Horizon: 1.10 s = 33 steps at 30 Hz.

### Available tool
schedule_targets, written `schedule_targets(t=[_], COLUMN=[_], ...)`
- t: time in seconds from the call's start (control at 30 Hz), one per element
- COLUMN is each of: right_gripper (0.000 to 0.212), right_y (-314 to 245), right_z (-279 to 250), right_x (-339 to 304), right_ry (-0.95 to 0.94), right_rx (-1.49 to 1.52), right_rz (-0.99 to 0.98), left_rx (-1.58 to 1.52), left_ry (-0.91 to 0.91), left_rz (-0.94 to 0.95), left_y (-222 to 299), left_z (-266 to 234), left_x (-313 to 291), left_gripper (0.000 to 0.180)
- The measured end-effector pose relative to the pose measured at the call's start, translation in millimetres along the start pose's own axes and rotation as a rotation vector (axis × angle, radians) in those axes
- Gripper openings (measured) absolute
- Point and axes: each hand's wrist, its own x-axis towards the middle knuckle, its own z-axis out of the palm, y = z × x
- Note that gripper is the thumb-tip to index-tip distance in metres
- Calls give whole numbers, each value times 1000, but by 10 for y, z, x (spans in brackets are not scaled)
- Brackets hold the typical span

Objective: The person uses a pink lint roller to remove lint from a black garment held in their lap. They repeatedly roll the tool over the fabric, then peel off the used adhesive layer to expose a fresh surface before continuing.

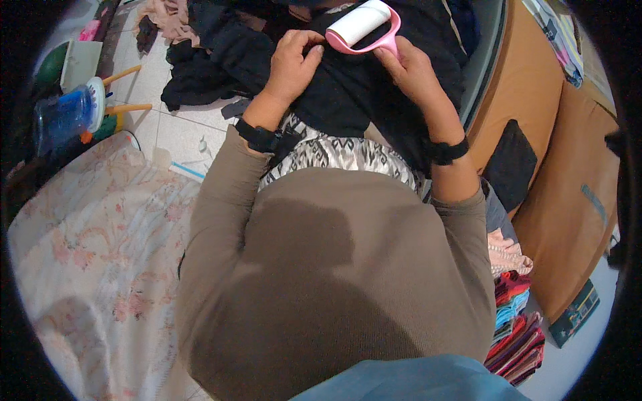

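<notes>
My right hand (pixel 410 70) is closed round the pink handle of a lint roller (pixel 362 24). Its white roll is held over a black garment (pixel 334 100) spread across my lap. On the left part of that garment rests my left hand (pixel 292 65), fingers curled and thumb close to the index finger, pinching the dark cloth. The fingertips partly disappear against the black fabric. A black band circles each of my wrists. Under the garment, patterned black-and-white cloth (pixel 341 155) covers my lap.
Dark clothes (pixel 200 80) lie heaped on the tiled floor at the far left. Beside them are a blue transparent container (pixel 63 120) and wooden handles (pixel 130 107). A flowered cloth (pixel 100 247) covers a surface at left. Brown panels (pixel 528 87) and folded colourful textiles (pixel 518 334) stand at right.
</notes>
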Motion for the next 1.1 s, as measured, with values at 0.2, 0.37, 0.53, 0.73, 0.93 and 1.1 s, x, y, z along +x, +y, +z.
schedule_targets(t=[0.2,0.37,0.53,0.73,0.93,1.1], right_gripper=[29,28,26,28,30,30], right_y=[111,122,135,125,184,185], right_z=[-157,-250,-254,-373,-467,-381], right_x=[-414,-714,-885,-975,-1032,-1063], right_ry=[-30,-31,45,318,403,305], right_rx=[-41,-28,190,575,711,712], right_rz=[74,131,228,438,396,351], left_rx=[-7,8,-46,386,396,118], left_ry=[-24,-75,-111,-190,-362,-391], left_rz=[7,-27,11,39,29,-189], left_y=[-60,-37,53,411,447,415], left_z=[20,-34,-103,349,517,313], left_x=[-3,21,233,594,657,607], left_gripper=[13,15,24,35,33,44])
